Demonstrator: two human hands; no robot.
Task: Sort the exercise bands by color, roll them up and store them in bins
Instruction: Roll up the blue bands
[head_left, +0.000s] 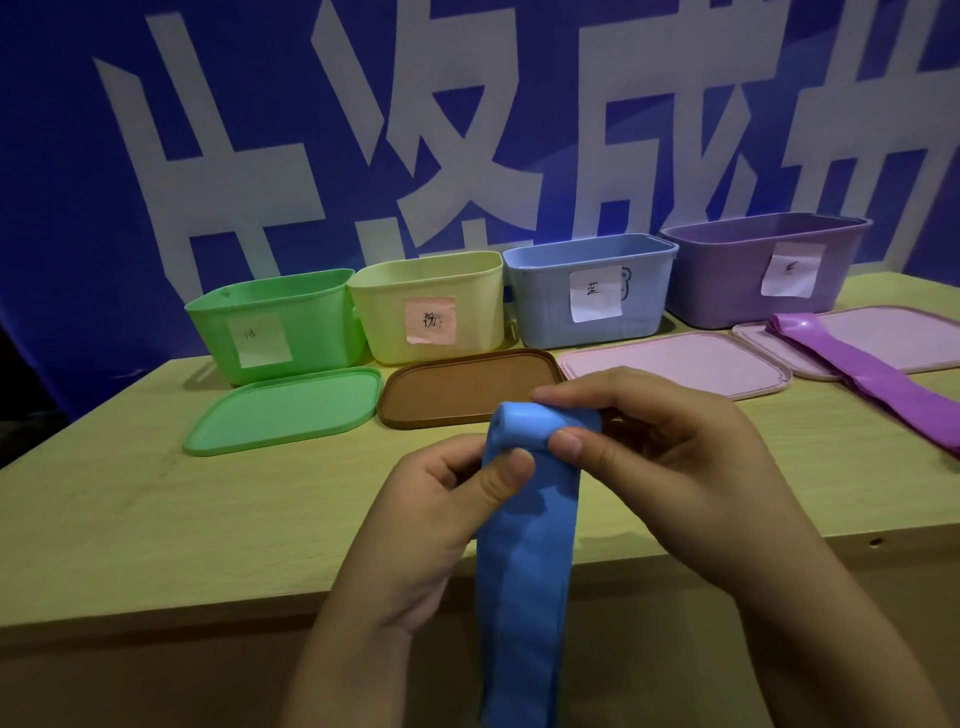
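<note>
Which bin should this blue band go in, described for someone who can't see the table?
Four open bins line the table's far edge. Counting from the left, take the third, the blue bin. It sits between the yellow bin and the larger purple one.

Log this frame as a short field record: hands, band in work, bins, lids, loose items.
left hand: pinches blue band
right hand: pinches the rolled top end
blue band: top rolled, rest hangs past the table edge
bins: green bin, yellow bin, blue bin, purple bin, all open
lids: four, flat before the bins
loose: purple band
</note>
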